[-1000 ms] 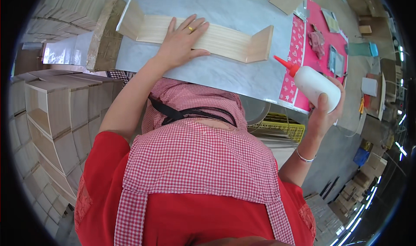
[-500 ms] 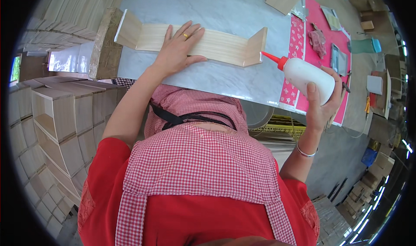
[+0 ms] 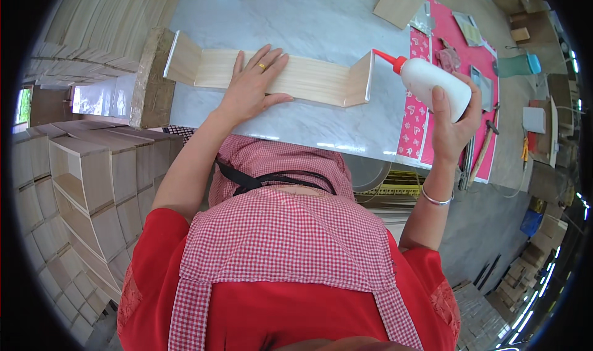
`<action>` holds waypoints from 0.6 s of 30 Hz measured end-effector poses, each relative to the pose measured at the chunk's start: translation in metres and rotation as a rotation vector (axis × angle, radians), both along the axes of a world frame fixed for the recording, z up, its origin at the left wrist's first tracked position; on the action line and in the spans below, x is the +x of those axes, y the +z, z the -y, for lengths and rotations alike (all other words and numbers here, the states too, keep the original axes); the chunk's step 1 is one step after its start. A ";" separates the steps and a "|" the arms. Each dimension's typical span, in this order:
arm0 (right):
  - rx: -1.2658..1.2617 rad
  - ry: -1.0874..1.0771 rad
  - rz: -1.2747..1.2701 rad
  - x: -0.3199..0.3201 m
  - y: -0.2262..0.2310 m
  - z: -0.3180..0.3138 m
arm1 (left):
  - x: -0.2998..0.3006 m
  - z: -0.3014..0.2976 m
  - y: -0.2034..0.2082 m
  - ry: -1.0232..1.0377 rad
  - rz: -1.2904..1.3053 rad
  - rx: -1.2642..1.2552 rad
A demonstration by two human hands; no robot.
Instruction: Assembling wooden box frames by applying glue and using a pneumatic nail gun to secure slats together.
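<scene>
A pale wooden piece with a long flat board and two upright end panels lies on the marble-patterned tabletop. My left hand rests flat on the board, fingers spread, a gold ring on one finger. In my right hand is a white glue bottle, tilted with its red nozzle pointing left. The nozzle tip meets the top edge of the right end panel at its far corner. A white line of glue shows along that edge.
Beyond the left table edge stand a worn block and stacked boards. Stacked wooden boxes fill the lower left. A pink patterned sheet carries a hammer and a crumpled cloth. Another wooden piece sits at the back.
The nozzle has gone from the near end of the right panel's edge to its far corner, and a white line now runs along it. My left hand stays on the board.
</scene>
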State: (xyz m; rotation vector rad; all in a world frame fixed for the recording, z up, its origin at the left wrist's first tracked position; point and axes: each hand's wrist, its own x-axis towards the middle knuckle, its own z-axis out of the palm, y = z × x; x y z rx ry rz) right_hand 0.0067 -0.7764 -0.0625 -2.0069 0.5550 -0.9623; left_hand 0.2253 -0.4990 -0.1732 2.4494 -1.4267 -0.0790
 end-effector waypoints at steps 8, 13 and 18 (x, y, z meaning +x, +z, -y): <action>0.069 -0.271 0.152 0.020 -0.062 0.040 | -0.002 -0.011 0.014 0.092 -0.037 0.028; -0.035 -0.476 0.057 0.047 -0.155 0.135 | -0.004 0.010 -0.016 0.025 -0.137 -0.057; -0.192 -0.411 -0.010 0.079 -0.170 0.141 | 0.001 -0.018 0.067 -0.008 0.099 -0.249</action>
